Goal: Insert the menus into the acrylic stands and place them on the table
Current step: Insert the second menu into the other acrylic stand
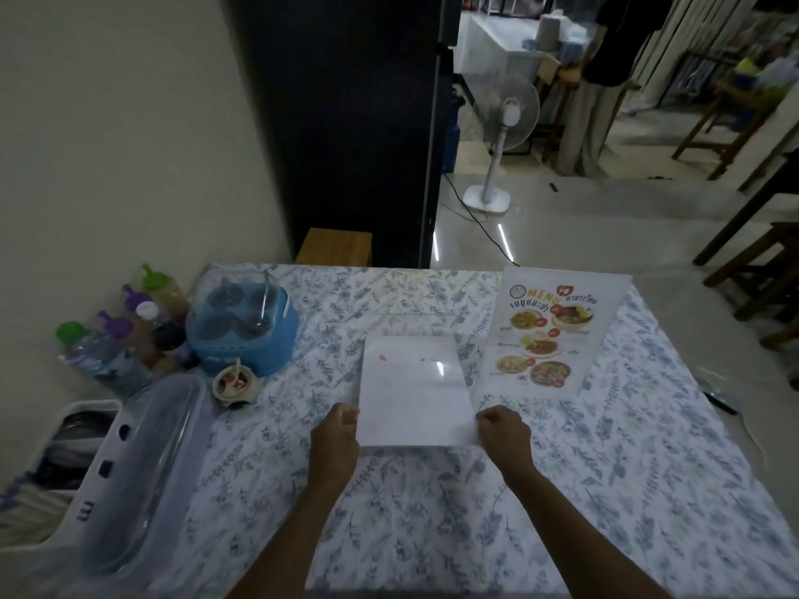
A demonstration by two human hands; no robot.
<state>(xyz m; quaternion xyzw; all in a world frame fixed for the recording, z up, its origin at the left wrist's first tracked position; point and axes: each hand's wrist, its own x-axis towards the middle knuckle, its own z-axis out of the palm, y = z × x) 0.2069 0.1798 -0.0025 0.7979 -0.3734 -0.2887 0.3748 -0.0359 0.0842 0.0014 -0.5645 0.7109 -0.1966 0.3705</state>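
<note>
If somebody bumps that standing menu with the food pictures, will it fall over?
Probably, yes. The standing menu looks tall and thin, leaning back on a narrow foot, so a push from the front would likely tip it. It also seems light, clear plastic with paper inside. On the flowery tablecloth it might slide a bit first.

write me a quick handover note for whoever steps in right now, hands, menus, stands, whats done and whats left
Left hand: pinching the left edge of the white sheet, near its bottom corner.
Right hand: pinching the right edge of the same sheet.
The sheet faces blank side up, held over the floral tablecloth; a clear acrylic stand seems to sit just behind it, hard to make out.
Done: one printed menu stand is upright on the right side of the table.
Left: get this sheet fully into its stand, then set it upright on the table.
</note>
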